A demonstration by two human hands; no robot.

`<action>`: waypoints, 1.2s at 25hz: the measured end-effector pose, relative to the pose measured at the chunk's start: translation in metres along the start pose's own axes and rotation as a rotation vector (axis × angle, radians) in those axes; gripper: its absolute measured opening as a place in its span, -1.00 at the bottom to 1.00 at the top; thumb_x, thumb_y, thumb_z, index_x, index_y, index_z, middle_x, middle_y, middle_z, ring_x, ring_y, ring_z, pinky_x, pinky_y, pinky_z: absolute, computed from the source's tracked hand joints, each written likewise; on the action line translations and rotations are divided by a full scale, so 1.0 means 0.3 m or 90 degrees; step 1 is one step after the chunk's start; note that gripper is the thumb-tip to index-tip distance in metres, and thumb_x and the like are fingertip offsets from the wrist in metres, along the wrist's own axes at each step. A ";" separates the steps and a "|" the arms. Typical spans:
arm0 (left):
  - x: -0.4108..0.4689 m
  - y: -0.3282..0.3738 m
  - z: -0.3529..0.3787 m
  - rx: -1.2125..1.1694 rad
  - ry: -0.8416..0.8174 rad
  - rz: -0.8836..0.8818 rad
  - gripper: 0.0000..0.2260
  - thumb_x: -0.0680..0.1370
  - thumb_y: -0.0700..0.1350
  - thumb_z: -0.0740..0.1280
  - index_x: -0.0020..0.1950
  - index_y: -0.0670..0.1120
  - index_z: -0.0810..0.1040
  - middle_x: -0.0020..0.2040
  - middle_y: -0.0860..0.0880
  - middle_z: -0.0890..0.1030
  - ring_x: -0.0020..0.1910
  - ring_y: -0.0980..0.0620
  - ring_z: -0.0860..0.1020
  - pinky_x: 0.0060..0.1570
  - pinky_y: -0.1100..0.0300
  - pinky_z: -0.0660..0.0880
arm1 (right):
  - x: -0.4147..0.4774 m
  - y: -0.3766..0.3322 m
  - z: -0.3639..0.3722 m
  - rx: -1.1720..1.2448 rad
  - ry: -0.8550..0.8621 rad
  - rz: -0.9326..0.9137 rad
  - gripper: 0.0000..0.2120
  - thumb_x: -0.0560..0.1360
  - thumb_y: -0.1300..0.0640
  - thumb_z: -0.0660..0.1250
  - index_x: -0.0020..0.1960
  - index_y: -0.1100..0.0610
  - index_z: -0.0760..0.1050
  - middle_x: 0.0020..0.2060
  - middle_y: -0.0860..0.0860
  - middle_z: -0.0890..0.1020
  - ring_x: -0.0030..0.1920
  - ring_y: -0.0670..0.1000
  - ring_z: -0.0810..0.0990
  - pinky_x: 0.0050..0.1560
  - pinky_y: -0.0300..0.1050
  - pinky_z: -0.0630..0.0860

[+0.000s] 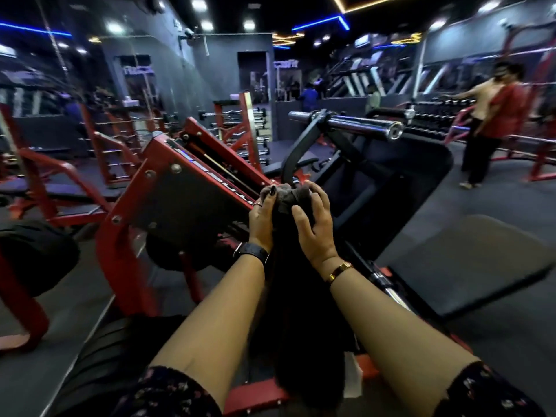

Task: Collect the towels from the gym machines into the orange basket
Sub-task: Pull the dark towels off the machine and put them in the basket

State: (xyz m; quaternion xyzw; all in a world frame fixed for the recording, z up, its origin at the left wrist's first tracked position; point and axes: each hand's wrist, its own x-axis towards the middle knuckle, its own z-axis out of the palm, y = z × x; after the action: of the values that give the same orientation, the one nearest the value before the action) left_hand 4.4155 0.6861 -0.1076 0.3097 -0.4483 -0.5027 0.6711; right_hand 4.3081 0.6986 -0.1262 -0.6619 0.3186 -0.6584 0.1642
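A bunched dark grey towel (286,197) sits at the centre of the view, over a red and black gym machine (168,188). My left hand (262,222) grips the towel's left side and my right hand (313,224) grips its right side, fingers curled into the cloth. The rest of the towel seems to hang down dark between my forearms, hard to tell from the shadow. No orange basket is in view.
A chrome bar end (365,125) sticks out above and to the right of my hands. Black weight plates (33,254) sit low on the left. A person in red (493,124) stands at the right by a dumbbell rack. More red machines fill the left.
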 end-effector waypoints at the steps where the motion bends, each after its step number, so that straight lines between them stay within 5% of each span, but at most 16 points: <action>1: -0.012 -0.011 0.022 -0.028 -0.015 -0.021 -0.79 0.53 -0.02 0.30 0.03 -0.15 0.55 -0.11 -0.06 0.66 -0.12 0.04 0.62 0.07 0.15 0.51 | -0.008 -0.013 -0.026 0.008 0.000 -0.001 -0.57 0.50 -0.01 0.21 0.26 0.23 0.40 0.34 0.18 0.39 0.35 0.11 0.40 0.40 0.08 0.34; 6: -0.041 -0.082 0.204 -0.099 -0.189 -0.047 -0.27 0.40 0.19 0.42 0.33 -0.32 0.41 0.34 -0.38 0.43 0.35 -0.36 0.38 0.45 -0.25 0.20 | -0.010 -0.073 -0.242 0.053 0.048 0.067 -0.37 0.43 -0.13 0.28 0.45 -0.13 0.16 0.37 0.02 0.36 0.36 0.05 0.42 0.37 0.14 0.39; 11: -0.106 -0.141 0.529 -0.092 -0.311 -0.058 -0.14 0.32 0.28 0.45 0.37 -0.30 0.35 0.35 -0.37 0.40 0.33 -0.29 0.39 0.45 -0.26 0.20 | -0.038 -0.106 -0.526 0.027 0.191 0.104 -0.34 0.40 -0.11 0.31 0.46 -0.08 0.22 0.22 0.02 0.50 0.23 -0.03 0.53 0.29 -0.04 0.46; 19: -0.385 -0.384 1.068 -0.114 -0.513 -0.170 -0.40 0.36 0.15 0.34 0.31 -0.13 0.42 0.19 -0.15 0.52 0.20 -0.09 0.49 0.36 -0.06 0.37 | -0.263 -0.142 -1.090 -0.123 0.434 0.187 -0.40 0.38 -0.15 0.31 0.39 -0.05 0.32 0.16 0.03 0.56 0.15 0.00 0.56 0.22 -0.01 0.50; 23: -0.572 -0.496 1.312 -0.161 -0.586 -0.240 -0.65 0.46 -0.01 0.25 0.19 -0.12 0.45 0.01 -0.03 0.55 0.01 0.06 0.54 0.12 0.21 0.49 | -0.382 -0.201 -1.357 -0.189 0.514 0.209 -0.44 0.42 -0.06 0.26 0.40 0.02 0.31 0.18 0.06 0.52 0.08 -0.10 0.55 0.01 -0.42 0.45; 26: -0.672 -0.566 1.480 -0.195 -0.625 -0.285 -0.79 0.53 -0.07 0.25 0.12 -0.10 0.46 -0.01 -0.03 0.54 -0.02 0.06 0.54 0.20 0.09 0.46 | -0.439 -0.226 -1.532 -0.216 0.554 0.223 -0.42 0.41 -0.09 0.27 0.40 0.01 0.32 0.23 0.03 0.48 0.19 -0.01 0.50 0.13 -0.30 0.43; 30: -0.786 -0.674 1.728 -0.211 -0.641 -0.333 -0.67 0.45 -0.04 0.28 0.17 -0.13 0.45 0.04 -0.10 0.54 0.08 -0.06 0.52 0.30 -0.06 0.39 | -0.507 -0.241 -1.778 -0.259 0.583 0.225 -0.39 0.39 -0.15 0.30 0.39 0.00 0.32 0.16 -0.09 0.48 0.22 0.01 0.48 0.23 -0.12 0.43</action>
State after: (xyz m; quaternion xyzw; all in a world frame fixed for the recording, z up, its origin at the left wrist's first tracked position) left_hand 3.8399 0.8676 -0.1406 0.0242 -0.5358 -0.8000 0.2691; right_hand 3.8127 0.9573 -0.1546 -0.2615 0.5857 -0.7670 -0.0152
